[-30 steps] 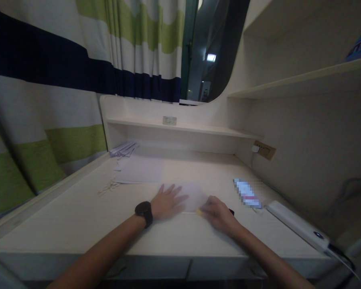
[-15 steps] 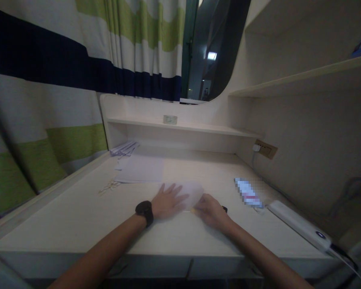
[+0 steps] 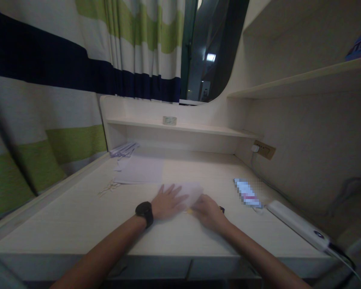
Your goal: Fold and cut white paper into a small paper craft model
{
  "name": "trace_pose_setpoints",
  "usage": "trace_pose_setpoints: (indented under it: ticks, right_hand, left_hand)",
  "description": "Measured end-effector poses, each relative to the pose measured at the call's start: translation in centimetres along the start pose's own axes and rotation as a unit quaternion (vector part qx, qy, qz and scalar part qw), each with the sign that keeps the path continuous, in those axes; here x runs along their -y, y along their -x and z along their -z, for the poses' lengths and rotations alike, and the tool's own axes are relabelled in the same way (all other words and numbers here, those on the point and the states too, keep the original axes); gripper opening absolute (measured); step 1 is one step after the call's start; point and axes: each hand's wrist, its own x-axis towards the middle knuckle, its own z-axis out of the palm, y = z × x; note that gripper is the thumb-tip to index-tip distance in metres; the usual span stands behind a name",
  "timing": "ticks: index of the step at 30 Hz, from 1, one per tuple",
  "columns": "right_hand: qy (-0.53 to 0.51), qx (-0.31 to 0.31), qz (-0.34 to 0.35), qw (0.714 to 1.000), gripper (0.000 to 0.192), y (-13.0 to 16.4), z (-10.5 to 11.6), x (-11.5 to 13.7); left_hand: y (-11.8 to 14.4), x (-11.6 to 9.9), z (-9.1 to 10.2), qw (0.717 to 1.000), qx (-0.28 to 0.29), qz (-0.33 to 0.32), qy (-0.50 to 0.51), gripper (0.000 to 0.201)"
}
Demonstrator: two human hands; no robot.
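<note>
Since a moment ago the right hand (image 3: 207,212), fingers clenched on a pen, slid left along the paper sheet (image 3: 189,191) that the flat, released left hand (image 3: 167,201) pins to the surface (image 3: 78,216).

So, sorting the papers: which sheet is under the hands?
The small pale sheet nearest the desk's front edge; left hand lies flat on it, unlike the larger sheet behind.

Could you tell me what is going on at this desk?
A person sits at a desk. The left hand lies flat on a sheet of paper, while the right hand grips a pen at the sheet's near edge. A phone and a power bank lie to the right.
</note>
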Motion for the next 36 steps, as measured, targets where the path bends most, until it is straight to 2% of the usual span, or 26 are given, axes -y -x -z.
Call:
trace_pose_setpoints:
  ticks: [13, 19, 24, 36]
  right_hand:
    - [0.002, 0.025, -0.012, 1.000, 0.018, 0.8, -0.3, 0.4]
    - [0.003, 0.026, -0.020, 0.999, 0.019, 0.6, -0.7, -0.1]
    - [0.011, 0.036, -0.022, 0.999, 0.015, 0.4, -0.5, 0.2]
    - [-0.002, 0.025, 0.007, 1.000, 0.017, -0.8, -1.5, 0.9]
  left_hand:
    - [0.0, 0.1, 0.2, 1.000, 0.008, 0.002, 0.015, 0.056]
    - [0.2, 1.7, 1.3, 1.000, -0.004, 0.002, 0.011, 0.056]
    - [0.6, 2.8, 0.7, 1.000, 0.003, 0.008, 0.002, 0.055]
    - [0.6, 2.8, 0.3, 1.000, -0.004, 0.009, -0.006, 0.054]
